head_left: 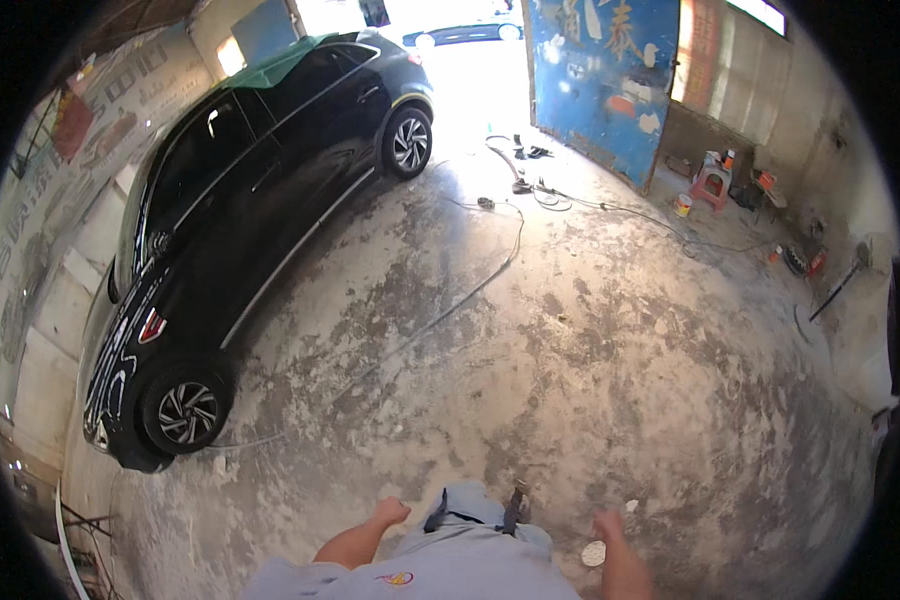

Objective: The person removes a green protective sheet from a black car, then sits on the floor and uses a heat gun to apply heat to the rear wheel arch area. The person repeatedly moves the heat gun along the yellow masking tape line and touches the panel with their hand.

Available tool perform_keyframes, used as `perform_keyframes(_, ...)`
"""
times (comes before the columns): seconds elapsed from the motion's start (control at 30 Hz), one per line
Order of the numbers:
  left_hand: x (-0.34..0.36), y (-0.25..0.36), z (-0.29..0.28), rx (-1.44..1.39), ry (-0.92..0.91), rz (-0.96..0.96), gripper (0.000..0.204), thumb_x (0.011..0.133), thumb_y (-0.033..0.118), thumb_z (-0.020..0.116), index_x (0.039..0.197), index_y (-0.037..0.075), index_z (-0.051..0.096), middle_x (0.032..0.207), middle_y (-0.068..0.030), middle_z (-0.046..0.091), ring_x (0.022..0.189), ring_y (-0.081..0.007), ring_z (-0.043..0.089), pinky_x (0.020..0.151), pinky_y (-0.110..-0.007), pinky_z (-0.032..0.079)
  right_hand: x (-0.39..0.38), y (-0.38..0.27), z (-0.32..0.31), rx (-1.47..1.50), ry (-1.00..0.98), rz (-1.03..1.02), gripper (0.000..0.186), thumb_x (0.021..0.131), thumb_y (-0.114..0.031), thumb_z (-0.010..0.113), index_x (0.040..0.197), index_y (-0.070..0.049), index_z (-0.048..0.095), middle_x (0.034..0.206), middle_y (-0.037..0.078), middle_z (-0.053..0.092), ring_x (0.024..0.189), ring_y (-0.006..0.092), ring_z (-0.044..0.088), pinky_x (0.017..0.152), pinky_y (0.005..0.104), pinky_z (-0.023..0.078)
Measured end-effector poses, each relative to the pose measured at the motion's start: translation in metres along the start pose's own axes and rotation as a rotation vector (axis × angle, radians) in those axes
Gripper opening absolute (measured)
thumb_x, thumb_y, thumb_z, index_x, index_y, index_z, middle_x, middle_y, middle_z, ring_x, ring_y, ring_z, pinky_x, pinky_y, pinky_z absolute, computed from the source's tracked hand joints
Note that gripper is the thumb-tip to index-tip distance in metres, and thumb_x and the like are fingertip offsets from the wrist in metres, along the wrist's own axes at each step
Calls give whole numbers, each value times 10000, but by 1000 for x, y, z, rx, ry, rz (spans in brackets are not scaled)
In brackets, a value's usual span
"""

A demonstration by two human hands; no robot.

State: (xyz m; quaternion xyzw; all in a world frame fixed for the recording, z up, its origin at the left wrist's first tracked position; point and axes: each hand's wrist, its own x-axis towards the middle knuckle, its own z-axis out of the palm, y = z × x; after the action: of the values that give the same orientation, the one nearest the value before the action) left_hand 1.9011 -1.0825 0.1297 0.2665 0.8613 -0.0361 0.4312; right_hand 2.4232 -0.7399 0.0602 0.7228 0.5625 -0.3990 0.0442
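Observation:
My left hand [393, 511] hangs beside my waist, its fingers curled in, and nothing shows in it. On the other side, my right hand [607, 522] hangs low with its fingers also curled; no object shows in it. Both hands are apart from everything around them. A pale round disc [593, 553] appears beside my right wrist, seemingly on the floor. To the left stands a black car [260, 190], beyond the reach of my left hand. A green sheet [282, 64] lies over part of its roof.
Hoses and cables [510, 262] run over the patchy concrete floor [570, 360]. A blue metal door [600, 90] stands beside the bright doorway, with another car [465, 33] outside. By the right wall are a red stool [711, 186] and a small bucket [682, 205].

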Motion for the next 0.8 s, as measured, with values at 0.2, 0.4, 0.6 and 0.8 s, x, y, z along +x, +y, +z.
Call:
perform_keyframes(0.2,64,103,-25,-145,55,61,429,813,421,625,852,12,748,940,-245,715,895,-434,688,803,-493,549,143,-176,-99,308,73,-140,356,822,-250,660,1020,42,701,925,237,721,849,340,710,777,434,531)
perform_keyframes(0.4,206,227,-118,-41,-63,160,410,835,408,596,888,34,758,956,-236,717,914,-430,682,818,-500,544,181,-240,-94,246,-18,-71,150,887,-141,621,905,2,663,731,82,647,562,182,605,544,332,500)
perform_keyframes(0.6,332,371,-263,-60,41,234,422,836,374,597,985,7,744,1056,-246,707,965,-425,674,832,-503,542,175,-265,-107,174,-274,279,177,870,-80,658,1004,35,667,698,130,637,673,274,646,597,432,507)
perform_keyframes(0.8,376,489,-426,-270,139,324,370,842,337,585,838,6,750,898,-252,706,849,-428,685,793,-502,546,234,-377,-126,348,-84,251,233,799,-152,698,895,60,677,764,167,689,623,292,675,525,435,490)
